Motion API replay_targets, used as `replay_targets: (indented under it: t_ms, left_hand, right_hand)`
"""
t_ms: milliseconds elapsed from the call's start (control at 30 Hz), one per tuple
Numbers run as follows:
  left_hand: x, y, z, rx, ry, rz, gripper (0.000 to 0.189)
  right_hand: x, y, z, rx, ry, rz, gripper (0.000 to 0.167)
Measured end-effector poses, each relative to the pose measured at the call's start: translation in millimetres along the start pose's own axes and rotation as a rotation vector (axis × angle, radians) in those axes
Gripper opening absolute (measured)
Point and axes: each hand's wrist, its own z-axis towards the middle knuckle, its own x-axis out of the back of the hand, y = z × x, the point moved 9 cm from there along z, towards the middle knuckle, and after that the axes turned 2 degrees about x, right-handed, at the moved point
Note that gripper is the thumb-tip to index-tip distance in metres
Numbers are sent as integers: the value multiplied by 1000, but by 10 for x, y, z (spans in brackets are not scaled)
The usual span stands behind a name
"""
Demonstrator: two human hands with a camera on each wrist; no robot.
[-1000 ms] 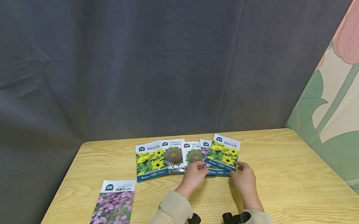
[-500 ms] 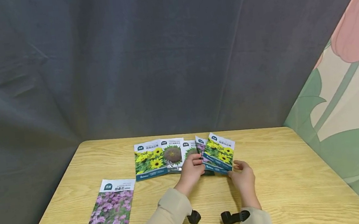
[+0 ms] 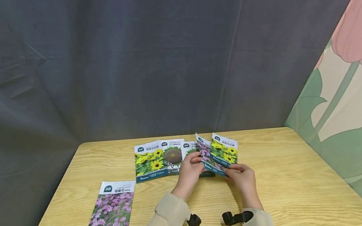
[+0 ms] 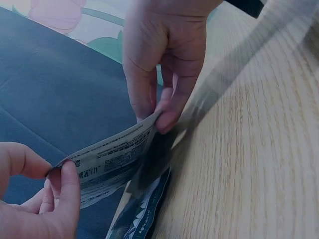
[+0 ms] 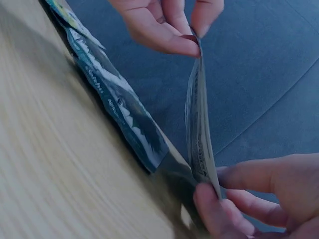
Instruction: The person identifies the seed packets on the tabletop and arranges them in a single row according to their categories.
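Note:
Both hands hold a seed packet with pink flowers (image 3: 206, 153), lifted and tilted off the table. My left hand (image 3: 189, 171) pinches its left edge between thumb and fingers. At its lower right corner, my right hand (image 3: 243, 181) pinches it. A yellow sunflower packet (image 3: 226, 150) overlaps it on the right; I cannot tell whether the right fingers hold that one too. In the left wrist view the printed back of the lifted packet (image 4: 112, 162) spans the two hands. Packets with a brown-centred flower (image 3: 173, 156) lie left of the left hand, partly hidden by it.
Another yellow sunflower packet (image 3: 149, 161) lies at the left end of the row. Nearer the front left, a separate pink-flower packet (image 3: 110, 212) lies on the wooden table (image 3: 301, 188). A dark grey curtain (image 3: 162, 63) hangs behind the table's far edge.
The pink-flower packet has come up from the row, its left edge rising and turning upright. The yellow sunflower packet on the right shifted slightly left. The left hand rose a little with the packet.

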Motion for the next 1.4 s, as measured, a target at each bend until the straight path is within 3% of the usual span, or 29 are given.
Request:
replay_targets:
  t_ms: [200,433,633,1100,1400]
  left_hand:
    - [105,41,-76,-32,-6,-9,50]
    - [269,49,-184,-17,-15,23,53]
    - [369,47,-293,-1,-43,44,57]
    - [636,-14,-478,83,-174,104,62]
    - [798,64,-517,101,-265,180,56]
  right_hand:
    - [-130,-35,-39,-8,-89,-31,32]
    - [-284,-18,-79,-26,-187,-70,37]
    - [-327,-46,-117,-29,-193,-55,36]
    - [-419,-143,-179,-13,-225,11,34]
    - [-523,-207,-229,21,-297,4,27]
